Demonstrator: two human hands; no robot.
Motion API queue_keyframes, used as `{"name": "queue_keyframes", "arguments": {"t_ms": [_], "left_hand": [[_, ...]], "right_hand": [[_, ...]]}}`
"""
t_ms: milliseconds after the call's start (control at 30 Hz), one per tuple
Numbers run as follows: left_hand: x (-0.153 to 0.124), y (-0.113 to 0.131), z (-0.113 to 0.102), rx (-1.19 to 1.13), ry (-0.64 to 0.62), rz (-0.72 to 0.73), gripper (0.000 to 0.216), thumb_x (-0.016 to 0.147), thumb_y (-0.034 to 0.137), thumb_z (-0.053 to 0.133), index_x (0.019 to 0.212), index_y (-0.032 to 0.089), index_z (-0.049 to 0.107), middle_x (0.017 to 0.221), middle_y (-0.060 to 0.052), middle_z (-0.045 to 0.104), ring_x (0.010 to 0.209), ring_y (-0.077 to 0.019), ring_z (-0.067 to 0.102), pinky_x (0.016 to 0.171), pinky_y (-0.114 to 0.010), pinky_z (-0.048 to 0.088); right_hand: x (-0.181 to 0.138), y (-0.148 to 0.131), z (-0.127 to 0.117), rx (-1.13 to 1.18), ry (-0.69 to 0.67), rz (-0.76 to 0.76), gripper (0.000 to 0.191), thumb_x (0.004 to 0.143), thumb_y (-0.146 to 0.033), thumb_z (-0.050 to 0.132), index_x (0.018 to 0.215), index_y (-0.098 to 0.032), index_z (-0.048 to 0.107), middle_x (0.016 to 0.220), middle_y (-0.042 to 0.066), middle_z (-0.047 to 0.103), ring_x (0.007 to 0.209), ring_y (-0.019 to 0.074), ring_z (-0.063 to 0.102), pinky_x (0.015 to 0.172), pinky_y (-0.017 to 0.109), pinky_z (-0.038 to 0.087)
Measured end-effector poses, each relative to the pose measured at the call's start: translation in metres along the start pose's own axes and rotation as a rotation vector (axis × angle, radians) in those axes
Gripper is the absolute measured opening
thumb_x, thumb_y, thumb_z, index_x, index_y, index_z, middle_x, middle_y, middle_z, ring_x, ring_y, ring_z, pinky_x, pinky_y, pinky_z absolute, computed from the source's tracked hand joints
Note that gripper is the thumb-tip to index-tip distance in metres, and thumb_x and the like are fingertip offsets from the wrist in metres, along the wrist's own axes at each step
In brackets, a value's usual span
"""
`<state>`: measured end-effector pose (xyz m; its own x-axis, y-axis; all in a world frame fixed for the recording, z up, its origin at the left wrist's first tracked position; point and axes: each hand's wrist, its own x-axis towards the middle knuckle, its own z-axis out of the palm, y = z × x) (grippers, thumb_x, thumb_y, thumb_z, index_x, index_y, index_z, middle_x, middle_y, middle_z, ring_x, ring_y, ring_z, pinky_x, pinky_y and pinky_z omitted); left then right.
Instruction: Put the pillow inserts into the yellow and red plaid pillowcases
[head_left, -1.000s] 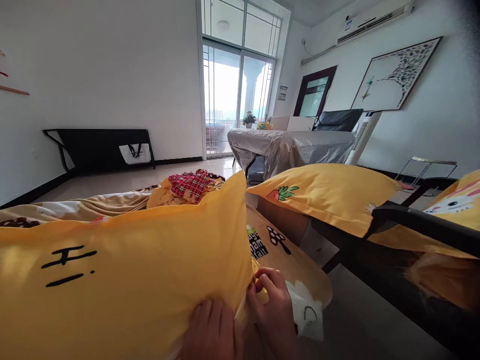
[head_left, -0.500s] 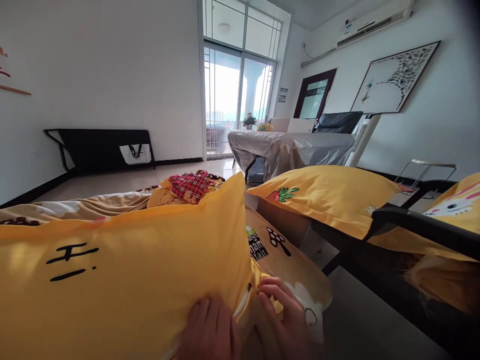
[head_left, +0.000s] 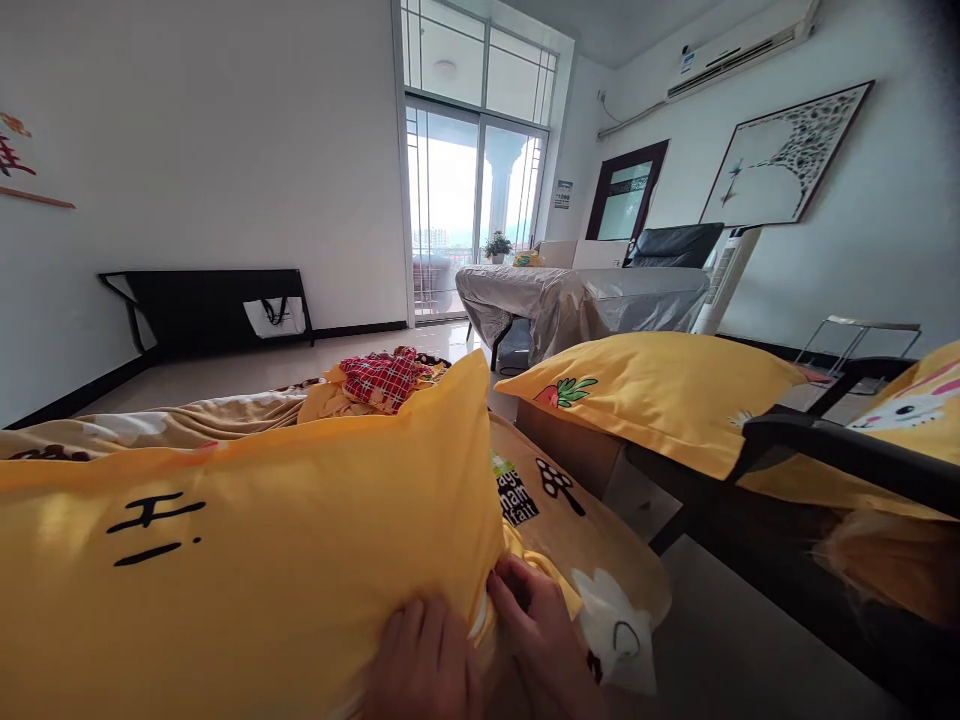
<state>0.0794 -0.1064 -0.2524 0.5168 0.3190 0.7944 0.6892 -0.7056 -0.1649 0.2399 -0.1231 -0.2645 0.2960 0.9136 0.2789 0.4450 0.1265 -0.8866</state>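
A large yellow pillow (head_left: 285,540) printed with black "Hi" lettering fills the lower left of the head view. My left hand (head_left: 424,655) is closed on the pillow's right end, its fingers curled over the cloth and its thumb hidden. Just right of it, my right hand (head_left: 540,620) pinches the edge of the pillowcase at the side opening. A sliver of white shows between the two hands. Loose yellow cloth hangs behind my right fingers. Under the pillow lies a tan patterned blanket (head_left: 600,530) with a mushroom and a white figure.
Another yellow pillow (head_left: 660,390) with a carrot print rests to the right, by a black armrest (head_left: 840,450). Red checked cloth (head_left: 381,380) lies behind my pillow. Farther back stands a plastic-covered table (head_left: 585,295); a black folded frame (head_left: 217,305) leans at the left wall.
My right hand has moved left, from the loose yellow cloth to the pillowcase edge near my left hand. My left hand keeps its grip. The view has shifted slightly.
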Motion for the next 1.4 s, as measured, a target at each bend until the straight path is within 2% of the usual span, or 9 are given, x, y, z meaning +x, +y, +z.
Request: {"name": "queue_keyframes", "arguments": {"t_ms": [233,367,567,800,967,1067,1167,1267,1400], "left_hand": [[0.001,0.001,0.003,0.03,-0.002,0.007,0.014,0.08,0.008,0.044,0.074,0.02,0.041,0.067,-0.003,0.057,0.062,-0.0209,0.047,0.064,-0.035,0.031],[0.001,0.003,0.005,0.043,0.001,-0.013,0.016,0.081,0.008,0.043,0.072,0.021,0.04,0.066,-0.003,0.056,0.063,-0.0208,0.05,0.065,-0.035,0.031],[0.001,0.004,0.007,0.053,0.028,-0.038,0.014,0.082,0.009,0.042,0.074,0.02,0.044,0.067,-0.002,0.054,0.062,-0.0186,0.049,0.064,-0.034,0.034],[-0.002,0.003,0.018,0.072,0.061,-0.045,0.016,0.08,0.008,0.043,0.071,0.02,0.047,0.066,-0.004,0.054,0.062,-0.0187,0.05,0.062,-0.034,0.036],[-0.005,-0.004,0.024,0.064,0.076,-0.046,0.017,0.079,0.006,0.043,0.071,0.02,0.048,0.067,-0.004,0.055,0.062,-0.0186,0.05,0.06,-0.034,0.036],[-0.005,-0.008,0.028,0.069,0.089,-0.05,0.018,0.078,0.005,0.044,0.069,0.02,0.048,0.065,-0.004,0.053,0.061,-0.0188,0.049,0.059,-0.033,0.036],[-0.002,-0.011,0.035,0.081,0.096,-0.057,0.019,0.076,0.003,0.046,0.068,0.02,0.047,0.064,-0.003,0.051,0.062,-0.0188,0.049,0.06,-0.033,0.037],[0.005,-0.02,0.04,0.066,-0.006,-0.087,0.017,0.07,0.002,0.049,0.069,0.019,0.05,0.067,-0.004,0.055,0.064,-0.0209,0.051,0.062,-0.034,0.041],[0.021,-0.049,0.029,0.013,-0.269,-0.188,0.021,0.073,0.004,0.047,0.08,0.019,0.06,0.079,-0.005,0.062,0.075,-0.0242,0.057,0.069,-0.037,0.047]], "right_hand": [[0.006,-0.001,-0.008,-0.347,0.169,0.059,0.029,0.073,-0.04,0.047,0.051,-0.021,0.045,0.049,0.0,0.051,0.05,0.014,0.046,0.05,0.025,0.029],[0.008,-0.008,-0.012,-0.512,0.104,0.089,0.023,0.072,-0.035,0.048,0.053,-0.021,0.047,0.051,0.0,0.056,0.05,0.0147,0.05,0.052,0.026,0.028],[0.003,-0.003,-0.01,-0.413,-0.087,0.028,0.03,0.082,-0.043,0.042,0.063,-0.023,0.052,0.058,0.002,0.063,0.053,0.0172,0.057,0.051,0.026,0.033],[0.006,0.013,0.0,-0.455,0.045,-0.047,0.025,0.08,-0.037,0.047,0.059,-0.024,0.054,0.056,0.003,0.064,0.051,0.0185,0.058,0.048,0.027,0.031],[0.008,0.007,-0.007,-0.328,0.073,-0.107,0.035,0.083,-0.045,0.048,0.055,-0.023,0.052,0.05,0.002,0.059,0.049,0.017,0.053,0.046,0.025,0.034],[0.004,0.007,-0.009,-0.191,0.066,-0.124,0.034,0.088,-0.046,0.046,0.067,-0.023,0.06,0.059,0.003,0.064,0.055,0.0174,0.057,0.05,0.025,0.042],[0.007,0.011,-0.003,-0.107,0.057,-0.205,0.024,0.088,-0.034,0.046,0.093,-0.022,0.066,0.072,0.003,0.067,0.06,0.0171,0.061,0.056,0.025,0.048],[0.025,0.014,0.014,-0.173,0.133,-0.391,0.03,0.079,-0.019,0.047,0.102,-0.022,0.066,0.089,0.006,0.067,0.074,0.018,0.063,0.067,0.027,0.052],[0.064,0.012,0.035,-0.32,0.191,-0.519,0.024,0.082,-0.017,0.045,0.082,-0.021,0.069,0.087,0.007,0.065,0.082,0.0195,0.06,0.074,0.031,0.049]]}}
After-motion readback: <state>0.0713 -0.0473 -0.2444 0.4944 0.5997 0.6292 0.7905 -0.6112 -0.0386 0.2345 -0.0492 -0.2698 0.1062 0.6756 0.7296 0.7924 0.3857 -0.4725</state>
